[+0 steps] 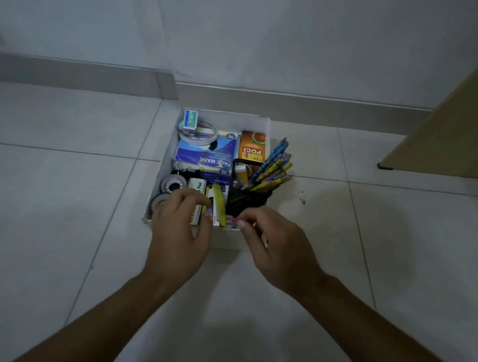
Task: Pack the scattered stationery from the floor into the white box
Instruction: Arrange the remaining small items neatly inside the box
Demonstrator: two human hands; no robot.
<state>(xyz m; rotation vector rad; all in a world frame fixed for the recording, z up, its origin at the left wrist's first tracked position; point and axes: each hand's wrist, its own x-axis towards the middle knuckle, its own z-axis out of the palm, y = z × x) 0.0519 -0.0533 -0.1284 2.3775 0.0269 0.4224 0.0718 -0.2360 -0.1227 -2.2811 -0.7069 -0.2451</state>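
Observation:
The white box sits on the tiled floor by the wall, filled with stationery. Inside are a blue face mask pack, an orange tea carton, tape rolls, a yellow-green item and a black mesh holder of pencils leaning out to the right. My left hand and my right hand meet over the box's near edge. Both pinch the ends of a small colourful item, mostly hidden by my fingers.
A light wooden furniture panel stands at the right with a dark foot on the floor. A grey skirting runs behind the box. Small specks of debris lie on the tile right of the box.

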